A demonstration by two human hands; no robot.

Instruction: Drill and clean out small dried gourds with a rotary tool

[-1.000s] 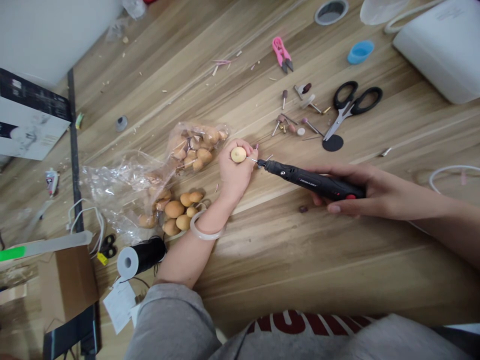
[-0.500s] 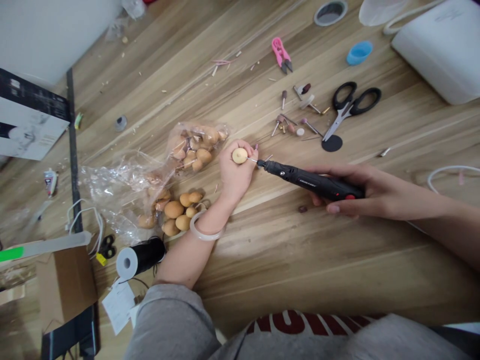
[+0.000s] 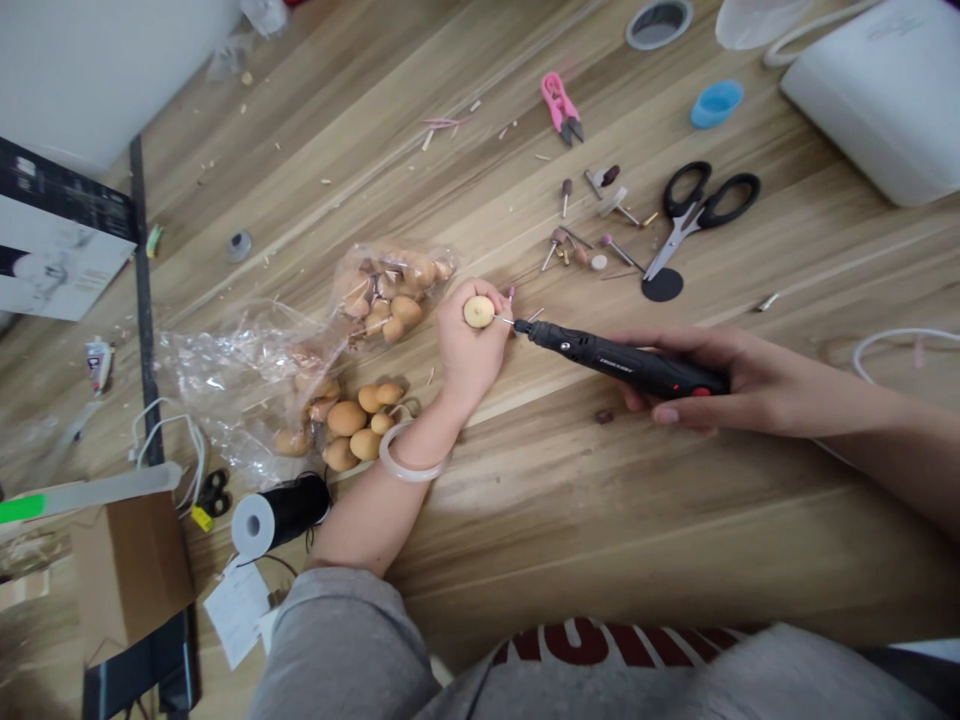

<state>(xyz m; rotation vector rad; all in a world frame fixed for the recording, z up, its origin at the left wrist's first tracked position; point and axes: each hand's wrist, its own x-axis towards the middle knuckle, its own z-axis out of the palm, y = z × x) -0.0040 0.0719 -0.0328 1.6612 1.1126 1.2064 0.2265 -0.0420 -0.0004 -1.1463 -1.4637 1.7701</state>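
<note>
My left hand [image 3: 469,350] rests on the wooden table and pinches a small pale round nut [image 3: 478,311] between its fingers. A white bangle [image 3: 405,462] sits on that wrist. My right hand [image 3: 705,385] is wrapped round a black pen-shaped rotary tool [image 3: 622,360] with a red button. The tool lies nearly level, and its thin bit touches the right side of the nut.
A clear plastic bag of tan nuts [image 3: 360,350] lies left of my left hand. Loose grinding bits [image 3: 592,240], black scissors [image 3: 697,215], pink snips [image 3: 559,105] and a blue cap [image 3: 718,103] lie beyond the tool. A black thread spool [image 3: 281,512] sits near the table's left edge.
</note>
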